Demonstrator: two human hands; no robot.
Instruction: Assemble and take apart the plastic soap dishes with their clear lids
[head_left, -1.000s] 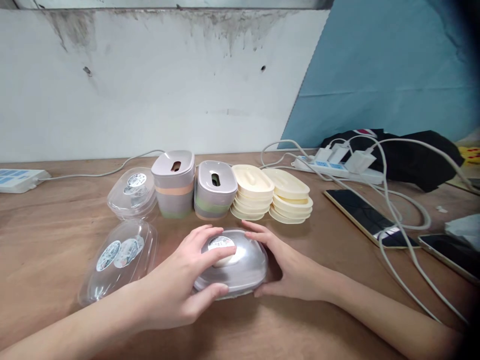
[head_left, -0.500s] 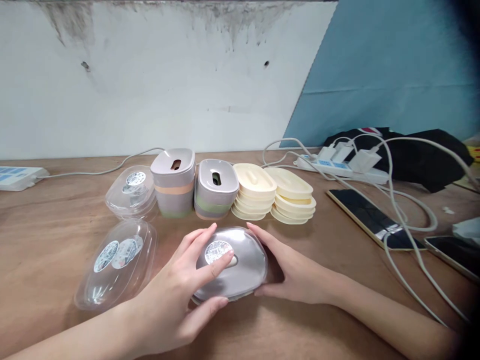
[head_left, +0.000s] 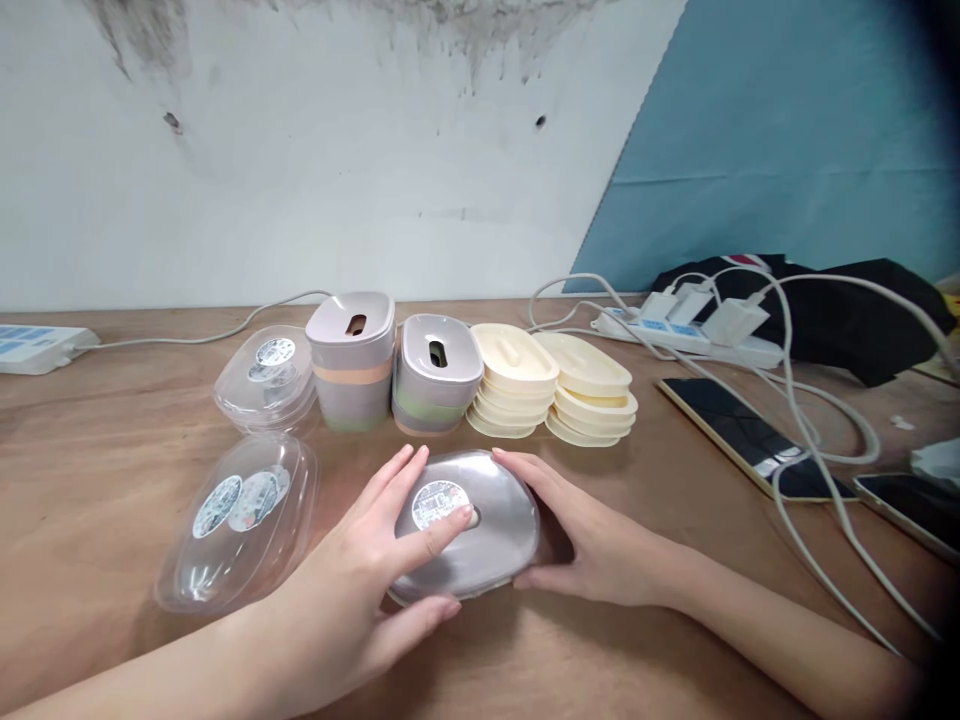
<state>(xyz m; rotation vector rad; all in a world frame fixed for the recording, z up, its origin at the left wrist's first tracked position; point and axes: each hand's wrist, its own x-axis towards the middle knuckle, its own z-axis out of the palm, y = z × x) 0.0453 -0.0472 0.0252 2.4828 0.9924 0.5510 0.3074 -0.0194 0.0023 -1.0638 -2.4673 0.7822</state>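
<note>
White plastered wall, stained, at the far side; wooden tabletop set before it. Blue sheet at far right, covering part of the wall; black cloth bundle heaped below it.

Pair of bare hands, near centre. Left hand: fingers spread over the left side of a grey slotted lid, one finger laid across its top by the slot, thumb at the near edge. Right hand: curved about the right side, fingertips at the far edge, thumb at the near right. Whether the lid is lifted or rested on the wood cannot be told.

One clear plastic cover, near left, laid apart; a stack of clear covers behind it. Two banded containers, taller and shorter, stood beside each other at far centre, each topped with a slotted lid. Two stacks of cream lids, just right of them. White power strip at far right, with chargers plugged in; dark-screened phone nearer.

Smallest: round label on the lid. State of work, as judged: far row already stacked; held lid not yet released; remainder undetermined
</note>
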